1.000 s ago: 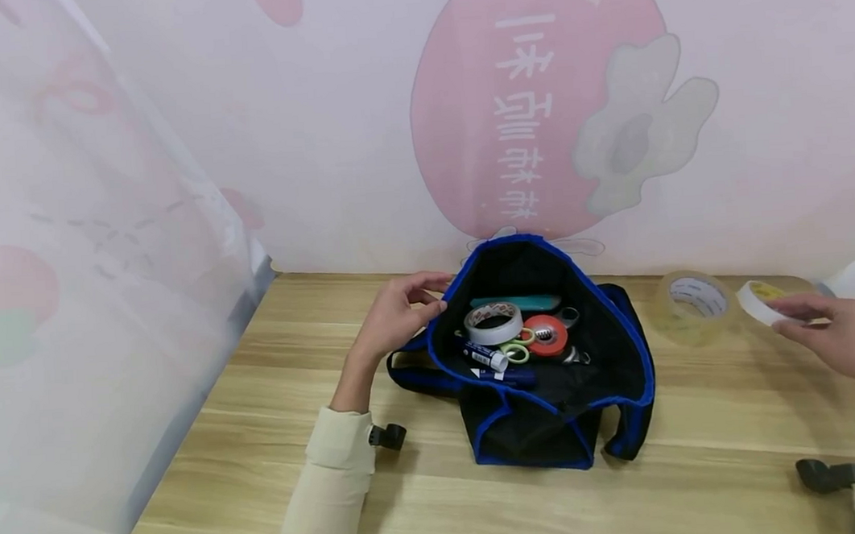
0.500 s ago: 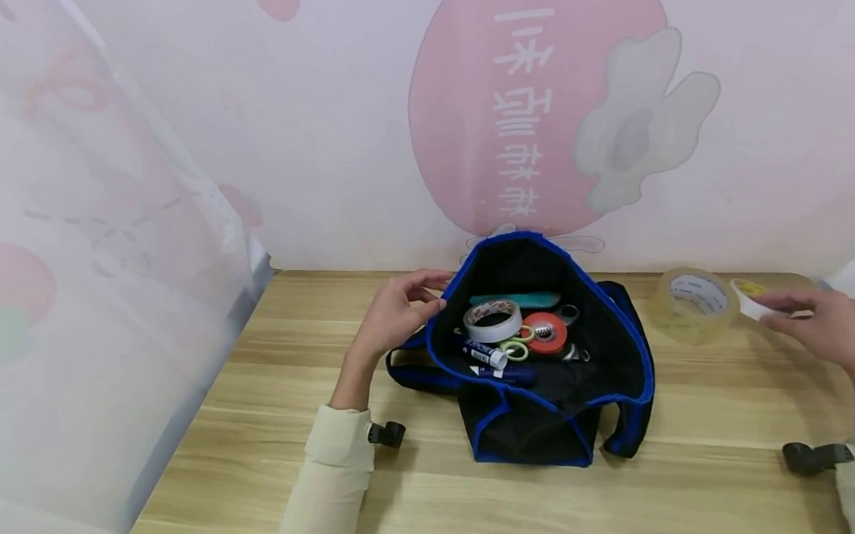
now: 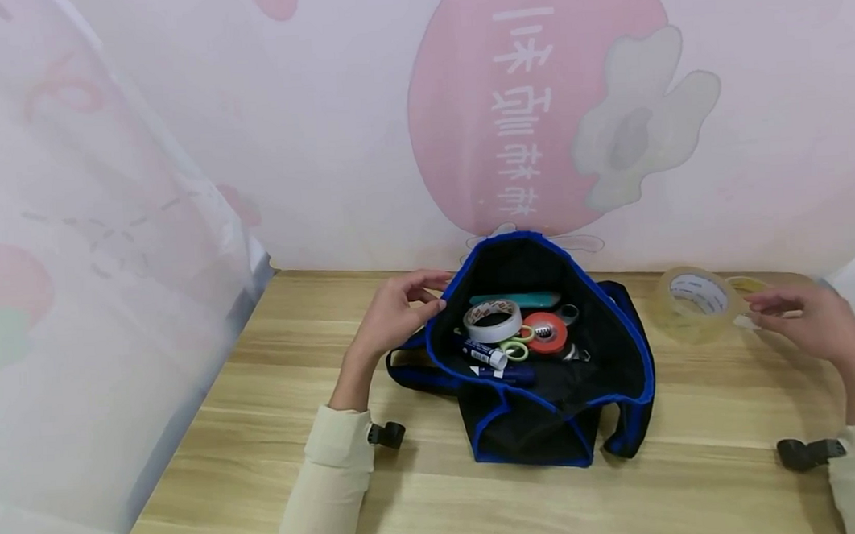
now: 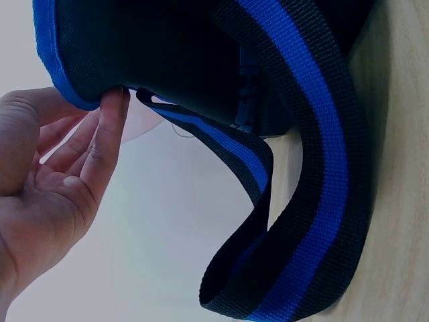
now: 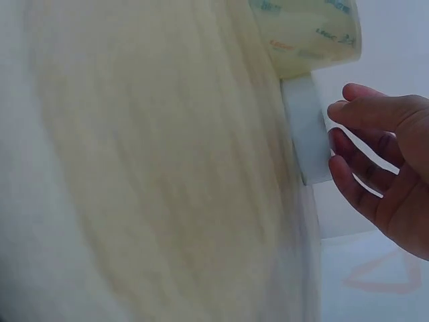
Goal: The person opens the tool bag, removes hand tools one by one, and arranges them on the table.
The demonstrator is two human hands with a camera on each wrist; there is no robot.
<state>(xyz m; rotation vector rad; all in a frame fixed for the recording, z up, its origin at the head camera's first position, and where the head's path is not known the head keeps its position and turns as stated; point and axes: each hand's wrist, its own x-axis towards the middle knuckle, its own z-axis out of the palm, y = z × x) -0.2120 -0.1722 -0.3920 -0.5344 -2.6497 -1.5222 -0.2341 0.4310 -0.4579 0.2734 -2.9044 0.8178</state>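
Observation:
My left hand (image 3: 401,313) pinches the left rim of a black bag with blue edging (image 3: 534,439). In the left wrist view the rim lies between its thumb and fingers. Inside the bag are a white tape roll (image 3: 506,330), a red tape roll (image 3: 545,343), green-handled scissors (image 3: 515,351), a teal case-like item (image 3: 527,300) and a blue-and-white tube (image 3: 486,357). At the right my right hand (image 3: 811,323) hovers with relaxed fingers over another white tape roll (image 5: 312,127), its fingertips very near the roll's top. That roll lies on the table, mostly hidden by the hand in the head view.
A large roll of clear packing tape (image 3: 681,328) sits beside the white roll, between it and the bag. The bag's strap (image 4: 328,161) loops out at its left. A printed curtain (image 3: 334,143) hangs behind the wooden table (image 3: 272,348).
My right hand has carried the white tape roll left, set it down beside the packing tape, and loosened its fingers from it. The left hand has stayed on the bag's rim.

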